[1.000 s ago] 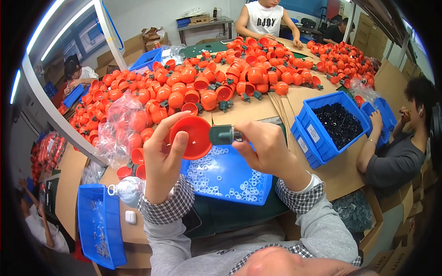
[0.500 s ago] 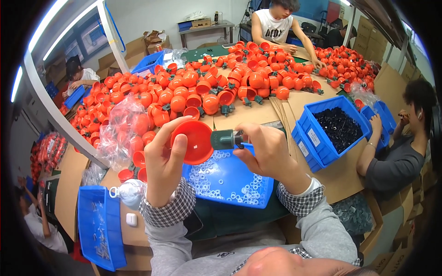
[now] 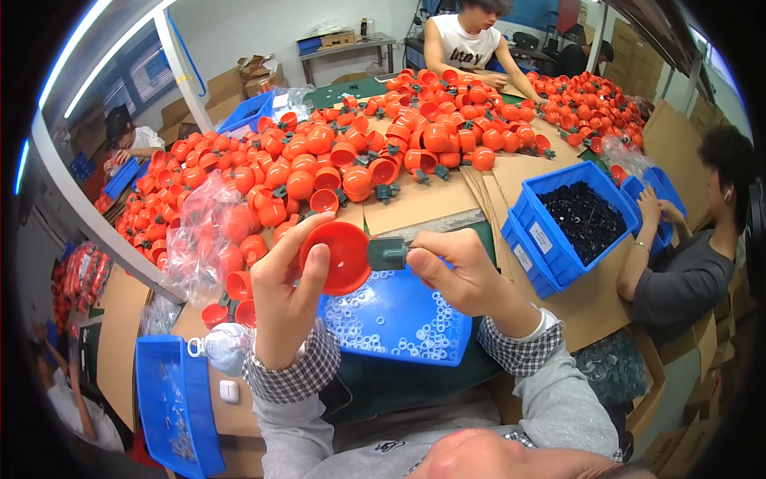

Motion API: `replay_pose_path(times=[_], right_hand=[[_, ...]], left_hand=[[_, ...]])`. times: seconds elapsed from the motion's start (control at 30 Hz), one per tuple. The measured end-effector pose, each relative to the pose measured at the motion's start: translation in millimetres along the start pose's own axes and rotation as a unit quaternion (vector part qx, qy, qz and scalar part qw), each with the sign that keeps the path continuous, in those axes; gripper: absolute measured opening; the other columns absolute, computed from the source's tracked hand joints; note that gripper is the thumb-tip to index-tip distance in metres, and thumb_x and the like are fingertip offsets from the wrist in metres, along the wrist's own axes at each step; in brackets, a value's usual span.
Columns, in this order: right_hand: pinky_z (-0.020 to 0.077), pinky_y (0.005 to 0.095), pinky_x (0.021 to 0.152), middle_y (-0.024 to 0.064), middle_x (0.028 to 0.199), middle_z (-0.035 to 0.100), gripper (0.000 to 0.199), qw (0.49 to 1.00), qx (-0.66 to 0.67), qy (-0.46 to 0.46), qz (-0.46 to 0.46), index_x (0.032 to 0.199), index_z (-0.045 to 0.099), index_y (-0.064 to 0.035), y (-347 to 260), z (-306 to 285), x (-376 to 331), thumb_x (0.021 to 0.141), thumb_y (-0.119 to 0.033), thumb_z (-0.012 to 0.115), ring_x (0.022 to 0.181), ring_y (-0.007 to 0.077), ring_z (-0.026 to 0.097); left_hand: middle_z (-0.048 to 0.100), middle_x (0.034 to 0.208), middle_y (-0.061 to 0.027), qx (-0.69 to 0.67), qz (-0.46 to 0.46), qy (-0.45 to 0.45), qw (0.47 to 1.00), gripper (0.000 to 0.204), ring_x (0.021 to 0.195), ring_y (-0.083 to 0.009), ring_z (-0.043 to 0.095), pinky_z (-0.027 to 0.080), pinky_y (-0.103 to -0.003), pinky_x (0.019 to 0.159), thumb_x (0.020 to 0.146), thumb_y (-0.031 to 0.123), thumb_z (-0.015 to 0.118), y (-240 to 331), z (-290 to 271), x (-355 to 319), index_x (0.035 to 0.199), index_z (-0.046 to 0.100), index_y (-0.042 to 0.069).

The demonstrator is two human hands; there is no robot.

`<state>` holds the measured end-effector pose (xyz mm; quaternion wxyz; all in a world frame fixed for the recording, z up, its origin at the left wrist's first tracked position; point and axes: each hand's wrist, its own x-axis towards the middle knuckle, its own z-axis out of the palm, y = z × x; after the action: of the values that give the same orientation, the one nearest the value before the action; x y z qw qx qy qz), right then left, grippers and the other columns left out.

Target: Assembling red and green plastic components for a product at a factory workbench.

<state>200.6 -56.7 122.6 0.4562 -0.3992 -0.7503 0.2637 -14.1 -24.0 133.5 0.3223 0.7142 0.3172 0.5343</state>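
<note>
My left hand (image 3: 291, 287) is wrapped round a red plastic cup (image 3: 338, 257), its hollow side facing me. A dark green fitting (image 3: 388, 253) juts from the cup's right side. The thumb and fingers of my right hand (image 3: 455, 271) pinch the far end of this fitting; any small part under them is hidden. Below both hands lies a blue tray (image 3: 383, 319) with many white ring washers (image 3: 427, 347). Behind them is a large heap of similar red cups (image 3: 319, 160) with green fittings, spread across the table.
Stacked blue bins (image 3: 570, 231) of small black parts stand at right. At left are a blue bin (image 3: 177, 407) of small clear pieces, a white case (image 3: 229, 391) and a plastic bottle (image 3: 227, 349). A clear bag (image 3: 203, 239) lies by a white post (image 3: 104, 199). Co-workers sit around the table.
My right fingers have closed in tighter on the end of the green fitting, where a black piece showed before. The cup has tilted slightly, still in my left hand.
</note>
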Motion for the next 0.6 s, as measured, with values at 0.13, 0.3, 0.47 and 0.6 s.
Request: replay_pose_path(times=[0.13, 0.3, 0.47, 0.6], right_hand=[[0.0407, 0.0382, 0.048, 0.0152, 0.060, 0.053, 0.026, 0.985, -0.109, 0.089, -0.101, 0.076, 0.053, -0.0016, 11.2, 10.1, 3.9, 0.089, -0.024, 0.053, 0.055, 0.0333, 0.055], [0.0412, 0.0381, 0.048, 0.0146, 0.058, 0.054, 0.025, 0.991, -0.091, 0.064, -0.078, 0.079, 0.051, -0.0022, 18.9, 15.5, -1.0, 0.090, -0.024, 0.052, 0.054, 0.0329, 0.056], [0.0398, 0.0315, 0.046, 0.0093, 0.050, 0.051, 0.030, 0.999, 0.015, -0.004, 0.039, 0.076, 0.052, -0.0020, 21.4, 10.2, -20.7, 0.092, -0.026, 0.050, 0.047, 0.0215, 0.054], [0.0387, 0.0234, 0.044, 0.0023, 0.050, 0.051, 0.037, 0.972, 0.157, -0.051, 0.166, 0.072, 0.054, -0.0008, 26.4, -11.2, -38.5, 0.093, -0.031, 0.050, 0.046, 0.0084, 0.051]], left_hand=[[0.064, 0.089, -0.0105, 0.042, -0.008, 0.005, 0.999, 0.024, 0.081, -0.0124, 0.062, 0.049, -0.023, 0.071, 0.089, 0.009, 0.051, 2.0, 4.0, 0.2, 0.109, 0.058, -0.004], [0.065, 0.086, -0.0112, 0.096, -0.019, -0.053, 0.994, 0.025, 0.078, -0.0132, 0.062, 0.049, -0.024, 0.068, 0.089, 0.012, 0.051, -0.9, -2.5, 1.8, 0.107, 0.058, -0.004], [0.064, 0.076, -0.0127, 0.142, -0.027, -0.104, 0.984, 0.021, 0.068, -0.0172, 0.062, 0.048, -0.027, 0.063, 0.087, 0.014, 0.055, -8.8, 3.2, 4.5, 0.100, 0.061, -0.001], [0.064, 0.080, -0.0145, 0.096, -0.067, -0.214, 0.970, 0.025, 0.072, -0.0193, 0.063, 0.050, -0.029, 0.064, 0.088, 0.016, 0.056, -5.2, 6.8, 7.8, 0.106, 0.058, -0.001]])
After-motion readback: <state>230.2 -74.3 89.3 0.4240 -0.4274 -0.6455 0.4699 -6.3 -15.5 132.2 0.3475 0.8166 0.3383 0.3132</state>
